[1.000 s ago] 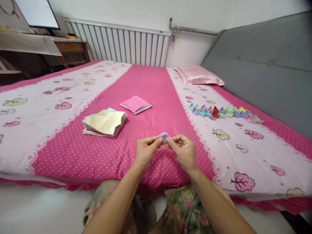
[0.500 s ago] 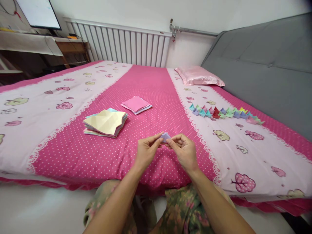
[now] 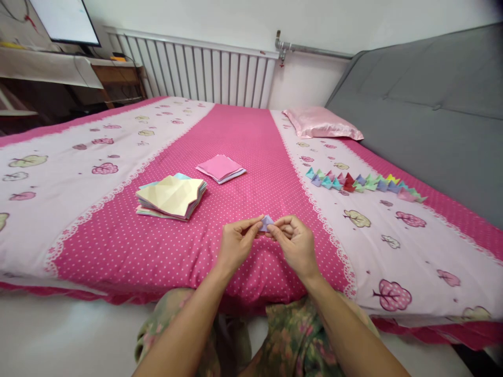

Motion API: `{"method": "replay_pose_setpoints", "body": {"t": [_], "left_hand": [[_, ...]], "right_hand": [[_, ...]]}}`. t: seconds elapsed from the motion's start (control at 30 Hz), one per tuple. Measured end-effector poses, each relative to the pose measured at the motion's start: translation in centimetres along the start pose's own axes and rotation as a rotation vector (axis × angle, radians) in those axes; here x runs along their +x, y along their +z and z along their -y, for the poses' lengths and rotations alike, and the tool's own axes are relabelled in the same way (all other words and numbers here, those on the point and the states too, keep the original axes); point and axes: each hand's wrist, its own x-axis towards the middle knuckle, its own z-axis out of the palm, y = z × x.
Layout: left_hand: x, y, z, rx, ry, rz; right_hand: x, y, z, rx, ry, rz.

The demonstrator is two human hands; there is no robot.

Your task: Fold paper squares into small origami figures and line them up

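Observation:
A small folded piece of purple origami paper (image 3: pixel 266 222) is pinched between my two hands, above the near part of the bed. My left hand (image 3: pixel 240 242) grips its left side between thumb and fingers. On its right side, my right hand (image 3: pixel 294 242) pinches it the same way, with the thumb on the near face. Fingertips cover the paper's side edges. Beyond my left hand lies a stack of creased paper (image 3: pixel 170 197) with a cream sheet on top. A smaller stack of square paper (image 3: pixel 220 167), pink on top, rests farther back.
Several small folded paper boats (image 3: pixel 349 181) in many colours stand in rows on the right of the bedspread (image 3: pixel 243 125). A pink pillow (image 3: pixel 322 123) lies at the far right by a grey headboard (image 3: pixel 428 89). A radiator (image 3: pixel 196 68) lines the wall.
The purple paper has turned slightly between my fingers and shows more of its pointed face. Both hands stay in nearly the same place.

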Motion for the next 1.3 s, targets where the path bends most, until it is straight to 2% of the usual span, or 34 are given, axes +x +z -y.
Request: {"method": "replay_pose_setpoints", "body": {"t": [0.13, 0.37, 0.6, 0.83, 0.93, 1.17, 1.3], "left_hand": [[0.0, 0.0, 0.0, -0.054, -0.025, 0.024], [-0.1, 0.0, 0.4, -0.015, 0.002, 0.106], [-0.2, -0.2, 0.5, 0.095, 0.045, 0.105], [0.1, 0.4, 0.2, -0.152, -0.145, 0.105], [0.1, 0.6, 0.3, -0.171, -0.212, 0.125], [0.1, -0.4, 0.2, -0.017, -0.092, 0.149], [0.1, -0.6, 0.2, 0.03, -0.073, 0.175]], "right_hand": [[0.0, -0.1, 0.2, 0.024, 0.03, -0.016], [0.5, -0.6, -0.3, 0.024, 0.116, 0.047], [0.6, -0.9, -0.5, -0.032, 0.027, 0.037], [0.8, -0.7, -0.2, 0.177, 0.135, -0.02], [0.9, -0.5, -0.3, 0.26, 0.214, -0.036], [0.9, -0.5, -0.3, 0.198, 0.234, 0.073], [1.0, -0.6, -0.3, 0.14, 0.207, 0.114]]}}
